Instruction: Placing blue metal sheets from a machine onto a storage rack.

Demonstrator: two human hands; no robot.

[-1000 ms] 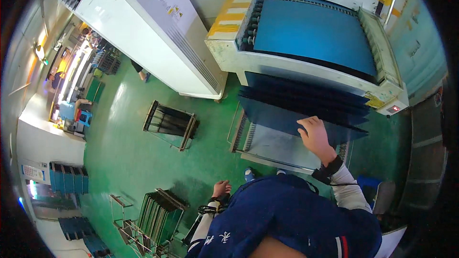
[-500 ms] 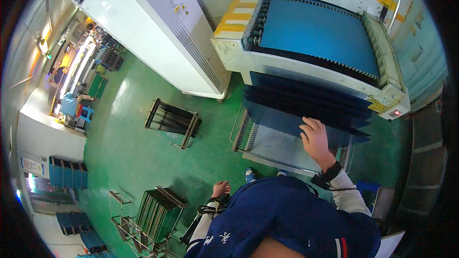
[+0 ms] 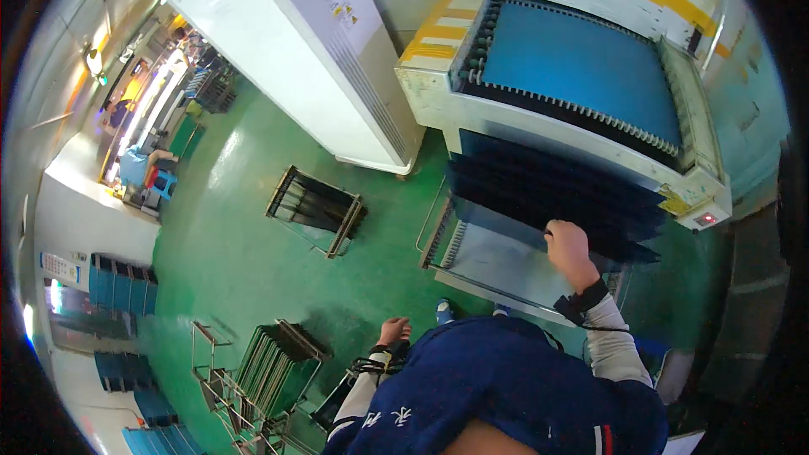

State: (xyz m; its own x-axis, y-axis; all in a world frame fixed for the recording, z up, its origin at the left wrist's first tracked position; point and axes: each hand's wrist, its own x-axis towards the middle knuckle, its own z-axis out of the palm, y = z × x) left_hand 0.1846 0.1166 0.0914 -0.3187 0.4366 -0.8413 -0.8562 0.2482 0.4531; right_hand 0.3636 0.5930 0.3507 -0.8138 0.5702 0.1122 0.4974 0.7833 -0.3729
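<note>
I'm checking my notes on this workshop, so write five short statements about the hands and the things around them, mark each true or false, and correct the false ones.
1. The right hand is at the front of the dark panels. True.
2. The left hand is touching the dark panels. False: it is well apart from them, beside the person's blue clothing.
3. A blue sheet lies flat in the machine. True.
4. The tall white cabinet stands to the right of the machine. False: it stands to the left of it.
5. The floor is green. True.
</note>
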